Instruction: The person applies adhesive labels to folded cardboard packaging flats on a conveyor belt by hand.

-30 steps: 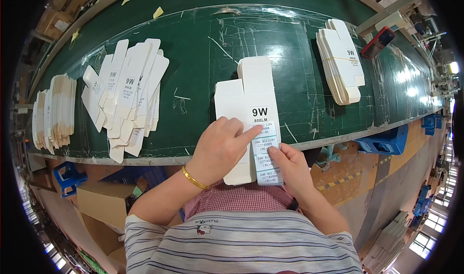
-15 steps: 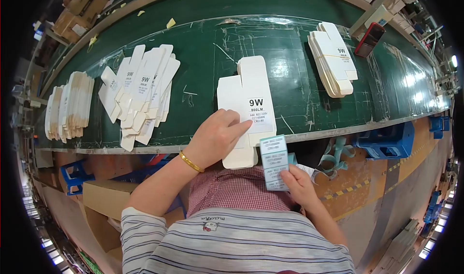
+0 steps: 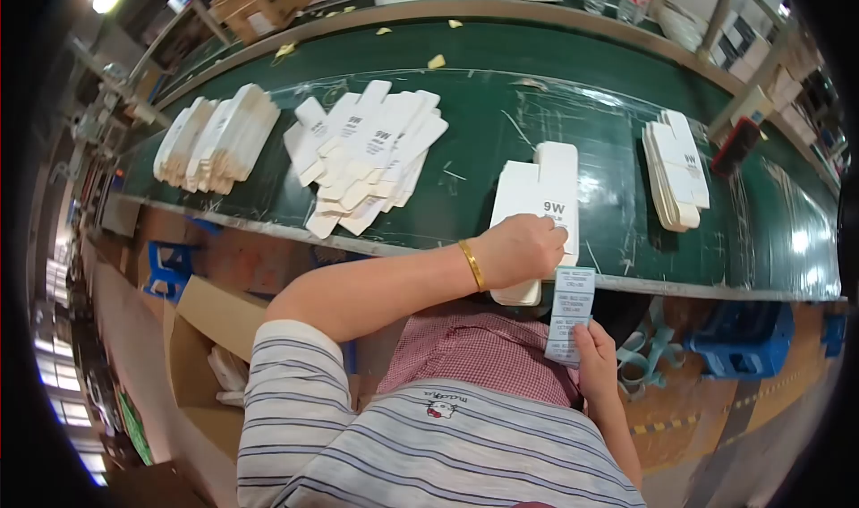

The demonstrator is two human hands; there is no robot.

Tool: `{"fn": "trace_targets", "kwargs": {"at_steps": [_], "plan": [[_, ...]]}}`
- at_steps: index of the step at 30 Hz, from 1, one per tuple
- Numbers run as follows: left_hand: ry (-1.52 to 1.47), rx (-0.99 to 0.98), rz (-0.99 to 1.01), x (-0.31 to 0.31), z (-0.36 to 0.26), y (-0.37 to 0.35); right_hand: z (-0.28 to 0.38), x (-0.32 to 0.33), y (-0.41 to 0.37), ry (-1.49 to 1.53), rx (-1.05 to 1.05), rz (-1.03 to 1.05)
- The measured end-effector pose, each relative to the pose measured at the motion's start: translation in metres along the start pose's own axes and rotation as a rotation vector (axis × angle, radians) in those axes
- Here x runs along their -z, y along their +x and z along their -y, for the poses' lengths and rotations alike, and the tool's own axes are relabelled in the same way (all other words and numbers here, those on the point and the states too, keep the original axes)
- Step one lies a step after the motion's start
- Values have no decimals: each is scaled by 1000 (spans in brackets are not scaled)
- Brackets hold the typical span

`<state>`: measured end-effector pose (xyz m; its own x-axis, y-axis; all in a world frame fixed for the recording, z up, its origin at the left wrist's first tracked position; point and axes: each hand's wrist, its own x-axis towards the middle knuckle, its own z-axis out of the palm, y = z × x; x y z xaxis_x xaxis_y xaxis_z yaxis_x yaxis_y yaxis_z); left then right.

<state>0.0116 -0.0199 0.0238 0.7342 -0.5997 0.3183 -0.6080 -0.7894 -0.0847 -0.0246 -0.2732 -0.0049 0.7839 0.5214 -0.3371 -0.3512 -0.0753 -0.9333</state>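
The left hand (image 3: 523, 250), with a gold bracelet (image 3: 472, 264) on its wrist, is over a stack of flat white boxes (image 3: 523, 195), its fingers bent close to the big 9W. The right hand (image 3: 598, 351) pinches a strip of pale blue stickers (image 3: 574, 304) at the edge of the green tabletop (image 3: 465, 213). To the left are a messy pile (image 3: 371, 154) and a neat row (image 3: 219, 141) of boxes. To the right, a red phone (image 3: 735, 145) is near another stack (image 3: 671, 172). Blue stools (image 3: 743, 340) are below.
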Motion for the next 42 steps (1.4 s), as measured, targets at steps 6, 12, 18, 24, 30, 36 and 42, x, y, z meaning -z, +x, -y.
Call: {"fn": "trace_targets", "kwargs": {"at_steps": [6,12,18,24,30,36,42], "plan": [[142,55,-40,79,64,-70,4,-2,11,-98,83,70],[18,456,-68,76,77,-139,2,0,24,-392,324,159],[-1607,880,-232,37,-33,-62,14,-1,25,-504,382,236],[-1426,786,-133,44,-57,-30,34,-24,22,-306,368,-10],[-1220,672,-232,35,-52,-22,35,-10,28,-212,306,-12],[-1352,751,-260,28,-52,-20,28,-27,31,-63,292,-124],[-1387,841,-245,25,-48,-21,27,-32,32,-39,276,-126]]}}
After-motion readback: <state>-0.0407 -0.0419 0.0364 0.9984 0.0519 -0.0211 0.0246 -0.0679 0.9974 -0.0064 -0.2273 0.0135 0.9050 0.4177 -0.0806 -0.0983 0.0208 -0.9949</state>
